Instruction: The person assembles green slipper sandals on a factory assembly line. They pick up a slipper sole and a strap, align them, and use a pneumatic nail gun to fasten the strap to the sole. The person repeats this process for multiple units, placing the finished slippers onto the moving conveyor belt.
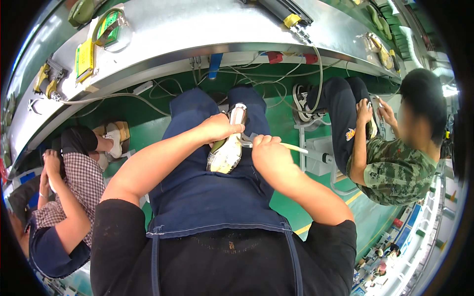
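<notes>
1. The left hand (218, 127) was wrapped around the upper end of a shoe (227, 148), fingers pressed shut on it, holding it sole-up on the lap.
2. The shoe lay on a blue apron (197, 192), its pale sole running down from the left hand's grip toward the person's body.
3. The right hand (269, 153) was clenched around a brush (296, 147); its light wooden handle stuck out to the right of the fist, and its grey head touched the shoe just left of the knuckles.
4. The two hands sat close together, with the shoe between them.
5. Beyond the grip curved a long metal workbench (197, 29) with cables hanging under it.
6. A co-worker in a checked shirt (74, 187) sat to the left, another in a camouflage shirt (395, 172) to the right, each handling something of their own.
</notes>
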Demonstrator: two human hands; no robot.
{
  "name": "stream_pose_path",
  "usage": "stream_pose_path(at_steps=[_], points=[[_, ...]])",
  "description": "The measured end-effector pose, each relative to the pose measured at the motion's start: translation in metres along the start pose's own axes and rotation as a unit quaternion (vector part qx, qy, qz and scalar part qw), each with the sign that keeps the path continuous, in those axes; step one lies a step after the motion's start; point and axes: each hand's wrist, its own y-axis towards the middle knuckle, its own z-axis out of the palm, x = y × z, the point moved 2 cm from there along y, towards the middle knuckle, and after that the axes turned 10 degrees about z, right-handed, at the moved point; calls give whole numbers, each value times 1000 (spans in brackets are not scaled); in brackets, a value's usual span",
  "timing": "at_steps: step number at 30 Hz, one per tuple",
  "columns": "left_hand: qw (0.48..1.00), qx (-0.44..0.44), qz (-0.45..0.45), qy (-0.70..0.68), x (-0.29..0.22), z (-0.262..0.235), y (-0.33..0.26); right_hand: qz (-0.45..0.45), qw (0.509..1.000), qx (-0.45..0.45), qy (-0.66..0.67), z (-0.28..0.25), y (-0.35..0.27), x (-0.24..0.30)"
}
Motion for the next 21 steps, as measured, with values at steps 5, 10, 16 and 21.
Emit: stream_pose_path(at_steps=[5,10,16,21], points=[[997,-8,26,71,-2,-3,-6,0,950,191,246,-68,24,-71],[994,-24,35,103,1,-2,-6,108,917,-168,346,-120,97,-140],[994,-57,35,81,10,4,-8,125,891,-361,246,-131,234,-176],[992,-63,38,106,7,4,-12,173,929,-273,180,-123,291,-167]])
